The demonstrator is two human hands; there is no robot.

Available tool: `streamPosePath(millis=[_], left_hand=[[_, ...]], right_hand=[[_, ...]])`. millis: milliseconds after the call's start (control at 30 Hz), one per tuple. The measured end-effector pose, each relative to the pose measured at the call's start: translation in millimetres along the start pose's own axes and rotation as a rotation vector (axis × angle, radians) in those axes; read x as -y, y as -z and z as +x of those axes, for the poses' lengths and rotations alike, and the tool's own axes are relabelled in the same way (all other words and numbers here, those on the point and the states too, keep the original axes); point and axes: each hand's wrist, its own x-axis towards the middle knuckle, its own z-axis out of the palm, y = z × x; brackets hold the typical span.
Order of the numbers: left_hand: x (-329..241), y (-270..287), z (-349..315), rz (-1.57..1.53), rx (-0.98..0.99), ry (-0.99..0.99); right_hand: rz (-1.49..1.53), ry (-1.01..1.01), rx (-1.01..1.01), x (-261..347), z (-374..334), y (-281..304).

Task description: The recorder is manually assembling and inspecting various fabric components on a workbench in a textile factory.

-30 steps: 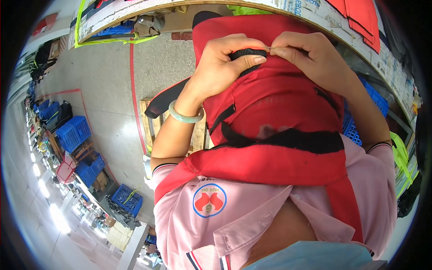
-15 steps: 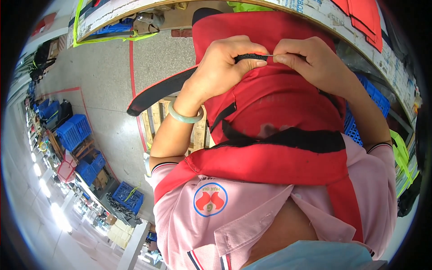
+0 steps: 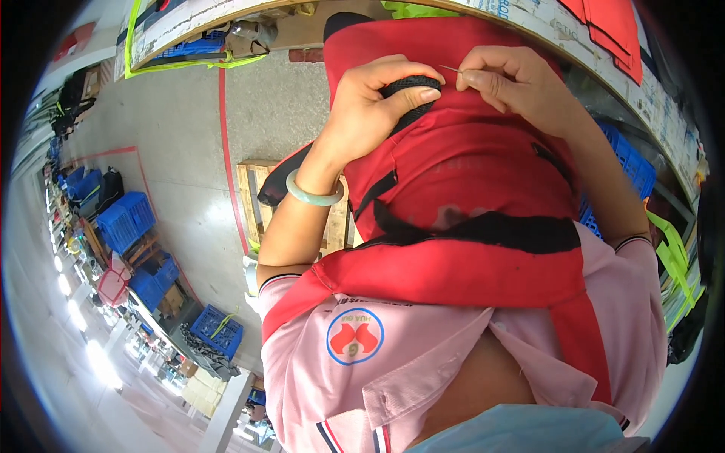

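Note:
Over my lap, my left hand [image 3: 377,102] is closed round the end of a black mesh strap [image 3: 421,83], the thumb pressed along it. The strap's other part [image 3: 285,180] passes beneath my left forearm and hangs off to the left. A thin needle [image 3: 450,69] is pinched between thumb and forefinger of my right hand [image 3: 507,79]. Its tip points left toward the strap's end, with a small gap between them. Whether any thread runs from the needle is too fine to see. A red apron [image 3: 468,162] with black trim lies under both hands.
The worktable's edge [image 3: 589,72] curves across the top and right, with red sheets [image 3: 612,34] lying on it. Blue crates [image 3: 633,162] stand under it at my right. A wooden pallet [image 3: 253,196] is on the floor to my left; more blue crates [image 3: 127,221] stand farther left.
My right hand has drawn the needle away from the strap, up and slightly right. My left hand has turned the strap's end up, and its hanging part has swung inward toward my forearm.

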Motion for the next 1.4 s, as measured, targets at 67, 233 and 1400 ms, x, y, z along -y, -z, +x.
streamPosePath(millis=[67, 233, 1400], left_hand=[[3, 1, -2, -0.005, -0.002, 0.016], [5, -3, -1, -0.035, -0.004, 0.013], [19, 5, 1, -0.436, 0.000, 0.190]], right_hand=[[-0.093, -0.001, -0.006, 8, -2, -2], [-0.201, 0.043, -0.005, 9, -7, -8], [0.399, -0.167, 0.067, -8, 6, -17]])
